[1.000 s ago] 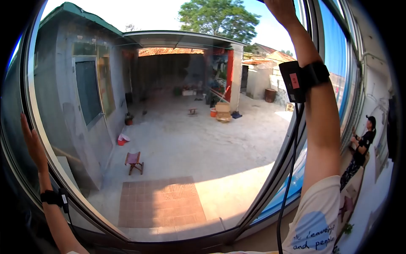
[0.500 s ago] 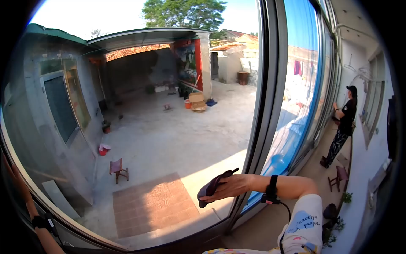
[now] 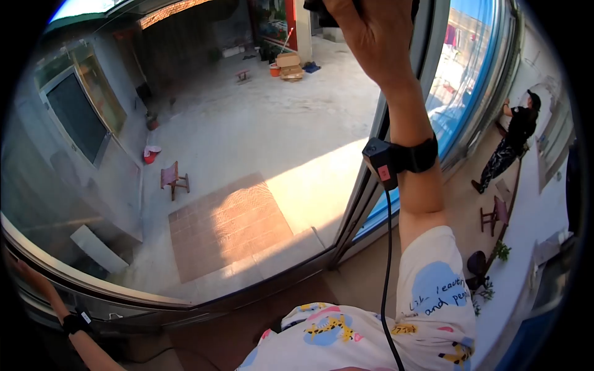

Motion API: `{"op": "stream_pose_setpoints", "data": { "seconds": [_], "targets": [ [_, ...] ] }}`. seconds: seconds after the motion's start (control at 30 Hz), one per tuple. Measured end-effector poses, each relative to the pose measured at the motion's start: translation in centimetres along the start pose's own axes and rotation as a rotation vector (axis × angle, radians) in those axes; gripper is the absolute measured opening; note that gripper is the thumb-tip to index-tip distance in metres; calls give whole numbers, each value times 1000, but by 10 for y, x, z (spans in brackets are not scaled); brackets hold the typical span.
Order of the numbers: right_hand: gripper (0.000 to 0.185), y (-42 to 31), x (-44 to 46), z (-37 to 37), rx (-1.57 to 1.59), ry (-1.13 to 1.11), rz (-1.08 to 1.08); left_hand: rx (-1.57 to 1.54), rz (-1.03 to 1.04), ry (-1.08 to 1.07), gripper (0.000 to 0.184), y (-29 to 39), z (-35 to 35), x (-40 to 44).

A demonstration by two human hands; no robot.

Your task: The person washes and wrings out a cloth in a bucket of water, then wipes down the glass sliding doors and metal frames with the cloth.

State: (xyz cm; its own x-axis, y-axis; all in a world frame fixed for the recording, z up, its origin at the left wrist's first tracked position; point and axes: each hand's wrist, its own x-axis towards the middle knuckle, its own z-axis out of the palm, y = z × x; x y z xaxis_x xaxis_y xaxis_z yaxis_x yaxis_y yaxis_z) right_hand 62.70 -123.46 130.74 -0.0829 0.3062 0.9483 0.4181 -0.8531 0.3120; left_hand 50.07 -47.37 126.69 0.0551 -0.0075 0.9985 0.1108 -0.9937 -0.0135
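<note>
At the top of the view, my right hand [image 3: 374, 43] is raised against the large window pane [image 3: 260, 136], next to the dark vertical window frame [image 3: 424, 37]. It presses a dark cloth [image 3: 328, 13] on the glass; the fingers and most of the cloth run out of the picture. A black strap with a small box and cable circles the right wrist. Far to the left, my left hand [image 3: 31, 275] is by the lower window frame [image 3: 93, 275]. Its fingers fade into the dark image edge, so their pose is hidden.
Through the glass lie a courtyard with a folding stool [image 3: 174, 178], a cardboard box [image 3: 289, 65] and an orange bucket [image 3: 275, 70]. Indoors on the right, another person [image 3: 516, 133] stands by the windows. A second stool [image 3: 495, 215] and potted plants [image 3: 501, 250] line that side.
My right hand has swept the dark cloth upward along the pane, and the arm is now stretched up. The view has tilted downward. My left hand stays near the left frame.
</note>
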Motion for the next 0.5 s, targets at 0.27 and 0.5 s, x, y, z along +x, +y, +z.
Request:
{"op": "stream_pose_setpoints", "data": {
  "seconds": [0.27,0.5],
  "targets": [
    [59,-176,-328,-6,40,-174,636,-83,-28,-325,53,149,-65,-93],
    [60,-186,-274,-7,108,-126,676,-1216,385,-1031,37,400,-110,-97]
  ]
}}
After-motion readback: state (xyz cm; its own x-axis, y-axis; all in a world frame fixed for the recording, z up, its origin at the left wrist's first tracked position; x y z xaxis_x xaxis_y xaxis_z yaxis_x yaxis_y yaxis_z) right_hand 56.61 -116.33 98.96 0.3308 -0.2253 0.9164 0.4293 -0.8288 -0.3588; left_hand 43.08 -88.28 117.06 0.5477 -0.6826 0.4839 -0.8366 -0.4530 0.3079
